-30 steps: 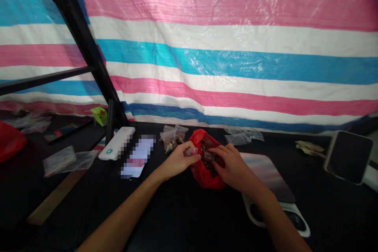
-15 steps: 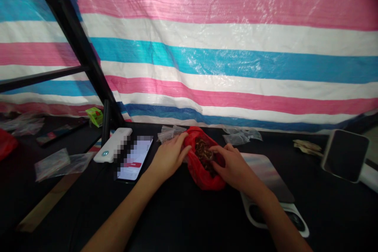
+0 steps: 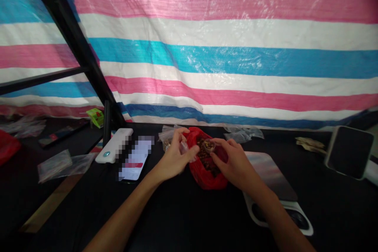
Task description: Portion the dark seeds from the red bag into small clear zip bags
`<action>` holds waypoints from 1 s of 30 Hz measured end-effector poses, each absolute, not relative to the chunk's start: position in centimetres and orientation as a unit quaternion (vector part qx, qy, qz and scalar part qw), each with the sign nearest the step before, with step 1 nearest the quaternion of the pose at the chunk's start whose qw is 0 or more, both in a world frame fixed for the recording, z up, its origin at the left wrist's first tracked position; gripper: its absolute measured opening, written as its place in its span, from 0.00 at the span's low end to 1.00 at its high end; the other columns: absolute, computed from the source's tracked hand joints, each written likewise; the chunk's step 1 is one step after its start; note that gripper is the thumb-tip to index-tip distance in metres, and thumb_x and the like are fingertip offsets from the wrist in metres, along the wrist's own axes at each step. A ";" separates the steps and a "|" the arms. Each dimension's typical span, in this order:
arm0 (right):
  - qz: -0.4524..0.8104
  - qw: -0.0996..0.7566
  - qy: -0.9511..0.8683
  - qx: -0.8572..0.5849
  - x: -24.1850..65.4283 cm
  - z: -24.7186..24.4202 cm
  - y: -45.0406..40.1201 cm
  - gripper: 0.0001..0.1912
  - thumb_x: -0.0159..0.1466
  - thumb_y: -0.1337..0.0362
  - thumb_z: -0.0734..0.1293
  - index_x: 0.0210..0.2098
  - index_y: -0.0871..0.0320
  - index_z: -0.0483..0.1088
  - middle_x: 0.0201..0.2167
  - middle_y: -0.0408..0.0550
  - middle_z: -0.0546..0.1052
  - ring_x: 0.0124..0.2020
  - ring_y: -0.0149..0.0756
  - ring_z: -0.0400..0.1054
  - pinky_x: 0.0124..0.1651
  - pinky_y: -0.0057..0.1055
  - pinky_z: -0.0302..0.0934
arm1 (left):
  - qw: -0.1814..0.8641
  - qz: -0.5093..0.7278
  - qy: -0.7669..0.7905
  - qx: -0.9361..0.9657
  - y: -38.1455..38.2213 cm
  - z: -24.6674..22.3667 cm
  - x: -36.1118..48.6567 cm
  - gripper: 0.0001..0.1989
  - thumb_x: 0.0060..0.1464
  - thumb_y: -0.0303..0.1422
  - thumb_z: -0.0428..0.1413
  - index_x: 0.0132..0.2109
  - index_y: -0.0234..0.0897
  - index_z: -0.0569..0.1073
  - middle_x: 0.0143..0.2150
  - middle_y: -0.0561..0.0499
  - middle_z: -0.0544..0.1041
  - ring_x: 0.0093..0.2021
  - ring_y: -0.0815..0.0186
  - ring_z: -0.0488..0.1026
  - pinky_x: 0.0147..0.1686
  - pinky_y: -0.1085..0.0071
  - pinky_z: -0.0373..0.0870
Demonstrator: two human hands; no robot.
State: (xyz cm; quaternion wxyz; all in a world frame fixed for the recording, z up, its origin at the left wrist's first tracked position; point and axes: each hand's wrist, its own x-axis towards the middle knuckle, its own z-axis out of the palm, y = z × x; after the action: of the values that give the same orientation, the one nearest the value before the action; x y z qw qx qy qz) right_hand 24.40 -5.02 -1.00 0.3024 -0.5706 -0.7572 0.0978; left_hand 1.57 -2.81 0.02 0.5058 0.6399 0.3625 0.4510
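A red plastic bag [image 3: 203, 183] lies open on the black table, with small brown dried bits [image 3: 213, 168] inside. Over its mouth, my right hand [image 3: 233, 162] pinches the rim of a small clear cup [image 3: 209, 146] that contains some of these bits. My left hand [image 3: 176, 154] is at the bag's left side, its thumb and fingers curled around a clear plastic bag [image 3: 184, 148], partly hidden by the fingers. Just behind that hand are clear zip bags [image 3: 165, 136], one with pale brown contents.
To the right sits a white kitchen scale [image 3: 271, 177], partly under my right forearm. A phone [image 3: 136, 161] and a white power bank [image 3: 113, 145] lie left. More clear bags [image 3: 242, 134] rest by the striped sheet [image 3: 206, 59]. A dark-screened device [image 3: 350, 151] stands far right.
The small cup has risen out of the brown bits with my right hand. My left hand has let go of the red bag's edge and now has clear plastic between its fingers.
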 end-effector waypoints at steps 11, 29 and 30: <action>0.053 0.254 -0.789 -0.557 24.9 -0.8 -5.7 0.23 0.65 0.62 0.70 0.60 0.49 0.71 0.55 0.51 0.78 0.54 0.51 0.65 0.57 0.50 0.57 | 0.548 0.473 0.264 0.638 -2.6 -0.8 1.9 0.27 0.53 0.28 0.64 0.53 0.45 0.57 0.47 0.54 0.64 0.40 0.71 0.68 0.42 0.73 0.69; 0.038 0.409 -0.765 -0.496 22.3 0.8 -6.3 0.06 0.67 0.70 0.65 0.34 0.53 0.69 0.34 0.46 0.77 0.40 0.43 0.68 0.47 0.41 0.61 | 0.206 0.420 0.342 0.815 -3.4 -0.1 1.7 0.33 0.57 0.31 0.64 0.67 0.45 0.63 0.62 0.43 0.70 0.63 0.52 0.65 0.66 0.50 0.61; 0.039 0.411 -0.761 -0.500 22.3 0.6 -6.3 0.05 0.68 0.68 0.65 0.35 0.53 0.69 0.34 0.46 0.76 0.39 0.42 0.68 0.46 0.40 0.61 | 0.156 0.412 0.353 0.826 -3.6 -0.1 1.7 0.34 0.56 0.34 0.66 0.66 0.44 0.65 0.62 0.43 0.71 0.64 0.50 0.64 0.67 0.48 0.60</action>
State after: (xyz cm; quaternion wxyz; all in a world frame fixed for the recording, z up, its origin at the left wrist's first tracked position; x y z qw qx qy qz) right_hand 22.34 -6.34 0.63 0.4108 -0.4998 -0.7615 0.0391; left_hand 1.74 -3.56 -0.05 0.1563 0.8255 0.3529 0.4117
